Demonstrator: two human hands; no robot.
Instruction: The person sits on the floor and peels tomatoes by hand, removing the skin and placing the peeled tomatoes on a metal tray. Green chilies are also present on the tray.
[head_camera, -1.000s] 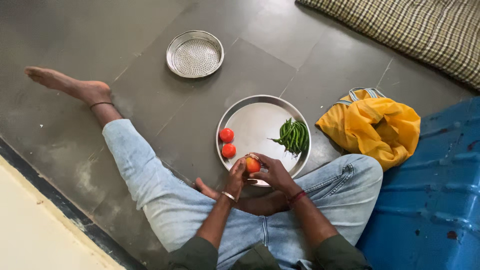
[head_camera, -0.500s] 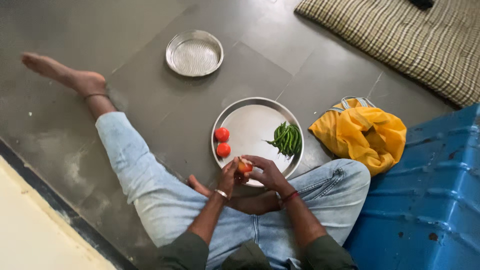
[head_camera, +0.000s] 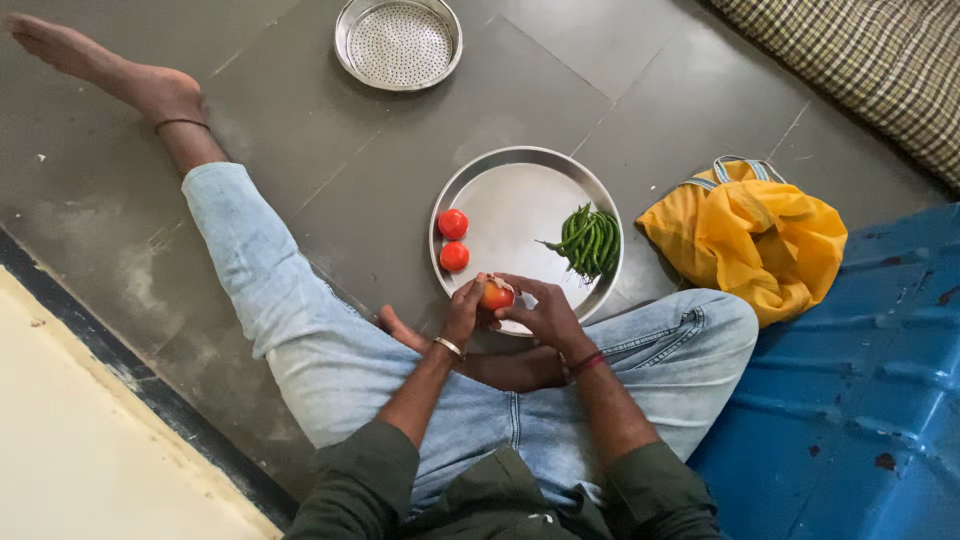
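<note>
One head-worn view, looking steeply down

We see from above our own lap toward the grey tiled floor, near enough that the round steel plate sits mid-frame, the perforated steel strainer cut by the top edge.

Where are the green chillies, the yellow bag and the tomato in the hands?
green chillies (head_camera: 590, 243), head view, middle of the pile on the plate
yellow bag (head_camera: 757, 238), head view, centre of the crumpled cloth
tomato (head_camera: 497, 297), head view, red skin showing between the fingers
</note>
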